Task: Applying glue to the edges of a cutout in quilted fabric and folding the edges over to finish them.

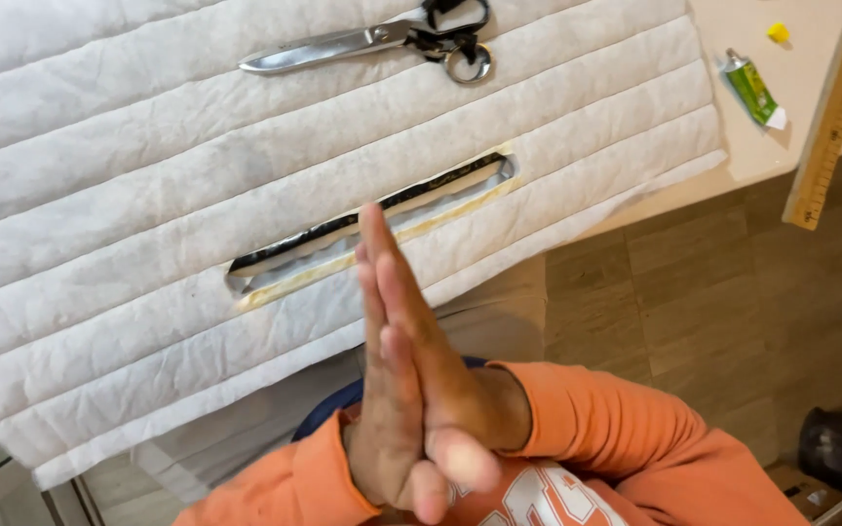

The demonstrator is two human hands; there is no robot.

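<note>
My left hand [380, 409] and my right hand [431, 351] are pressed flat together, palm to palm, fingers straight and pointing away from me. They hold nothing. Orange sleeves cover both wrists. The fingertips reach over the near part of a white quilted fabric panel [148, 195] that lies on the table. A long slit [372, 222] is cut in the panel, with a dark strip inside and yellowish edges, just beyond my fingertips. Large metal scissors [372, 41] with dark handles rest on the far part of the fabric.
A small green tube [752, 90] and a tiny yellow piece [779, 32] lie on the pale table [811, 58] at the upper right. A wooden ruler [835, 112] juts past the table edge. Brown wood floor [733, 292] shows at right, a dark object [840, 443] on it.
</note>
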